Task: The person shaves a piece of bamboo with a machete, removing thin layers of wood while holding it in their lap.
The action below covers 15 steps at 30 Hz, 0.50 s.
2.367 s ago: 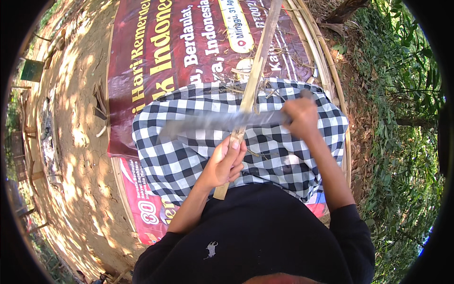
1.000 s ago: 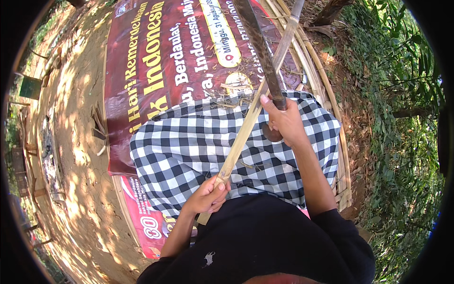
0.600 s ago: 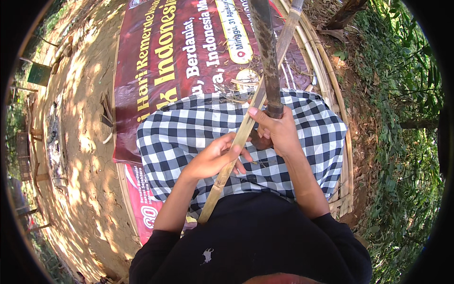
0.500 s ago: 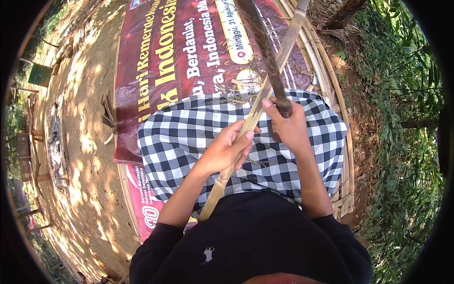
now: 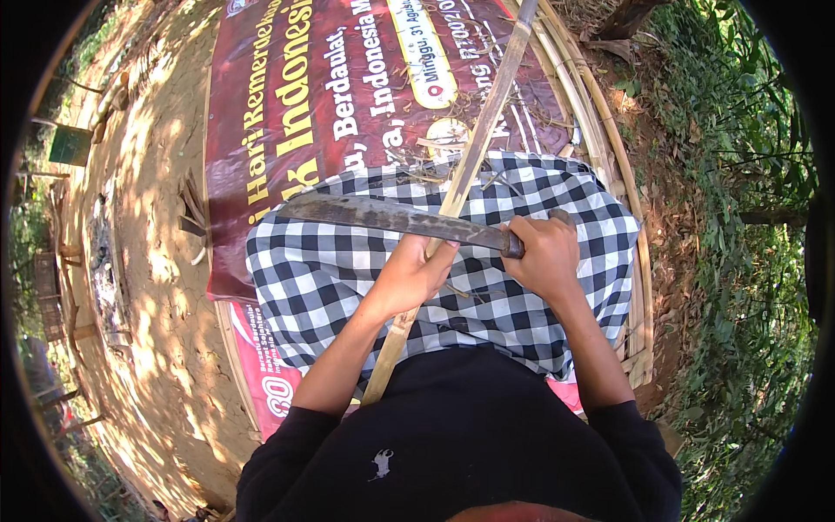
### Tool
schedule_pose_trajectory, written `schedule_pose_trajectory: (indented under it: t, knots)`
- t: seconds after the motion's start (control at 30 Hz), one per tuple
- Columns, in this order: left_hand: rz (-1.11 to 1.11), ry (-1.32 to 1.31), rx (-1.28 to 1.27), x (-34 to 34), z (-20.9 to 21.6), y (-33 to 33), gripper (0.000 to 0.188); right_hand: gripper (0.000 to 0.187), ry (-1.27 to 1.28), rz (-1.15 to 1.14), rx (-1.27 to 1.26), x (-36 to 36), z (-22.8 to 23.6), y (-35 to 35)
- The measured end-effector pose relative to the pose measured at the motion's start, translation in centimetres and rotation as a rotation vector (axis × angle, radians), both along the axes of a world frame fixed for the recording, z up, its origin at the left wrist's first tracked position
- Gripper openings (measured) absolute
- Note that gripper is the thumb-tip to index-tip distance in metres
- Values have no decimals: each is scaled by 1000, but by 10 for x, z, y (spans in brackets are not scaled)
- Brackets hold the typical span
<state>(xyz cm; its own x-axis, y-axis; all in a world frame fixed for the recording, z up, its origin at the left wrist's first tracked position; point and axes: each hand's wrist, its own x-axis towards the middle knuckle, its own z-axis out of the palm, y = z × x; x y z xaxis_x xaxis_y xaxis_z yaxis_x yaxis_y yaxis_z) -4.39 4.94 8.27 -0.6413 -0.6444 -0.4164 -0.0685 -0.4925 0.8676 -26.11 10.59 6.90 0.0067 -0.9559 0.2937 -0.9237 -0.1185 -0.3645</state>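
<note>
A long bamboo strip [image 5: 484,130] runs slantwise from my waist up to the far edge of the view. My left hand [image 5: 412,277] is closed round it over my lap. In my right hand [image 5: 544,254] is the handle of a machete, gripped in a fist. The machete's dark blade [image 5: 374,213] points left and lies crosswise over the strip, just beyond my left fingers. Whether its edge touches the bamboo cannot be made out. A black-and-white checked cloth [image 5: 330,261] covers my lap, with a few thin shavings on it.
Beyond my lap a dark red printed banner [image 5: 287,104] covers a bamboo platform, with bamboo shavings scattered on it. Bamboo poles [image 5: 600,113] edge the platform on the right. Bare earth [image 5: 165,278] lies left; green plants [image 5: 739,304] grow on the right.
The machete has swung from pointing away to lying crosswise, pointing left over the bamboo strip. My right hand has turned and dropped slightly. The left hand still holds the strip.
</note>
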Motion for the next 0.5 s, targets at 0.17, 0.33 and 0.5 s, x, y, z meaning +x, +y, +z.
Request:
schedule_pose_trajectory:
  t: [0.17, 0.33, 0.5]
  knots:
    - [-32, -51, -235, 13, -7, 11, 24, 15, -53, 108, -45, -3, -5, -8]
    - [40, -9, -282, 9, -10, 11, 29, 15, 1, 16, -88, -35, -25, -22]
    - [114, 96, -53, 4, -7, 4, 22, 13, 32, 23, -55, 4, -18, -17]
